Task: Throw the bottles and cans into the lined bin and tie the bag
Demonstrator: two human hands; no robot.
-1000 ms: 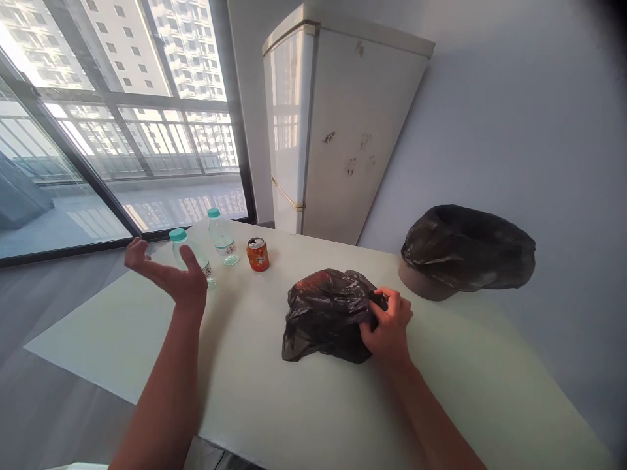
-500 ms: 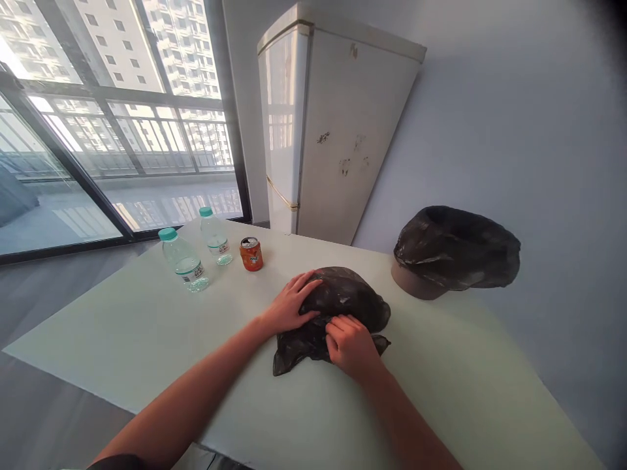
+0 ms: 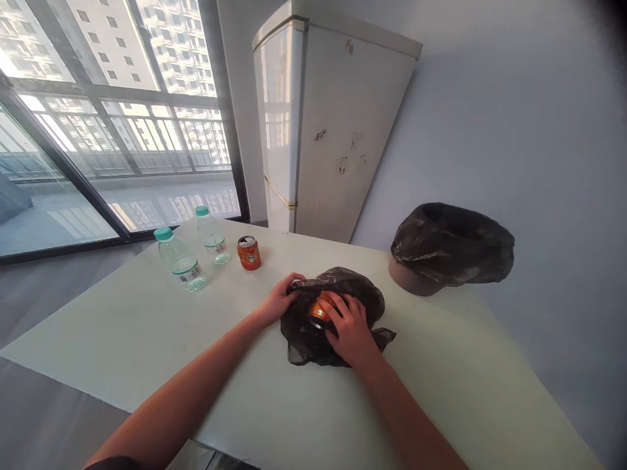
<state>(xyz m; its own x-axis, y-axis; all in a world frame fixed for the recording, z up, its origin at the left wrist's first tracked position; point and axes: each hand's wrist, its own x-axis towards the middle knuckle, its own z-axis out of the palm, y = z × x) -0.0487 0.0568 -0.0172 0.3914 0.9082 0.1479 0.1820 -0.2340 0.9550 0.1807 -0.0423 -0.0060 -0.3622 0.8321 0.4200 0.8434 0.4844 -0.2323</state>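
A crumpled black plastic bag lies on the pale table, its mouth turned toward me. My left hand pinches the bag's left edge and holds the mouth apart. My right hand is closed round an orange can that sits in the bag's opening, partly covered by my fingers.
Two clear water bottles with teal caps and a second orange can stand at the table's far left. A bin lined with a black bag sits at the far right. A white fridge stands behind; windows at left.
My left hand swung from the air beside the bottles onto the bag, then pulled its edge apart. My right hand shifted onto an orange can now showing in the bag's mouth.
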